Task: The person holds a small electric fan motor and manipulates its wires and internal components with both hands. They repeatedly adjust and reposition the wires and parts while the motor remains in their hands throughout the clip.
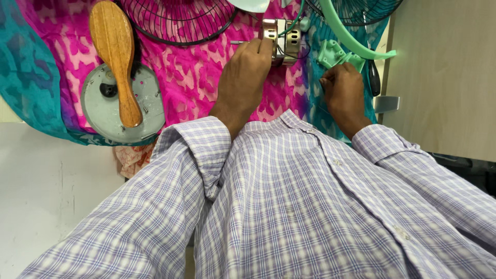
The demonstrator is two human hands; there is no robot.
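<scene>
My left hand (245,77) grips a small metal motor block (284,39) with wires, pinning it down on the pink and teal patterned cloth (191,77). Just to the right, my right hand (343,90) is curled into a fist beside a mint-green plastic part (333,54); whatever it pinches is hidden. A thin wire runs from the motor toward my right hand. Both arms wear a purple checked shirt (289,206).
A wooden brush (114,51) lies on a round grey metal plate (103,111) at left. Black wire fan guards (181,23) sit at the top, with a mint-green curved bar (346,39). A dark screwdriver handle (374,77) lies by the beige wall panel (444,77).
</scene>
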